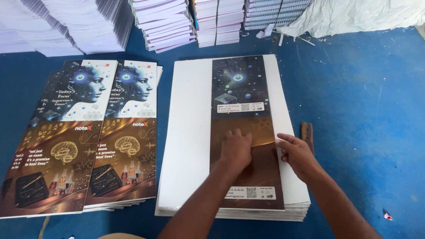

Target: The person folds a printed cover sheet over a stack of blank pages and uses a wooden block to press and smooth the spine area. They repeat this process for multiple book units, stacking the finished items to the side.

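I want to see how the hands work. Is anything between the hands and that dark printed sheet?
No. The left hand lies flat on the dark printed sheet, and the right hand touches its right edge. The sheet lies on the white stack.

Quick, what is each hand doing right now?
Left hand: open, flat on the dark printed cover sheet.
Right hand: fingers curled at that sheet's right edge; whether it grips cannot be told.

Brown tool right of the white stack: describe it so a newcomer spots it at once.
Start at the white sheet stack in the middle of the blue floor, where the left hand and right hand press a printed cover strip. Just beyond its right edge lies the brown tool, small, narrow and upright in view: the only item there that isn't paper.
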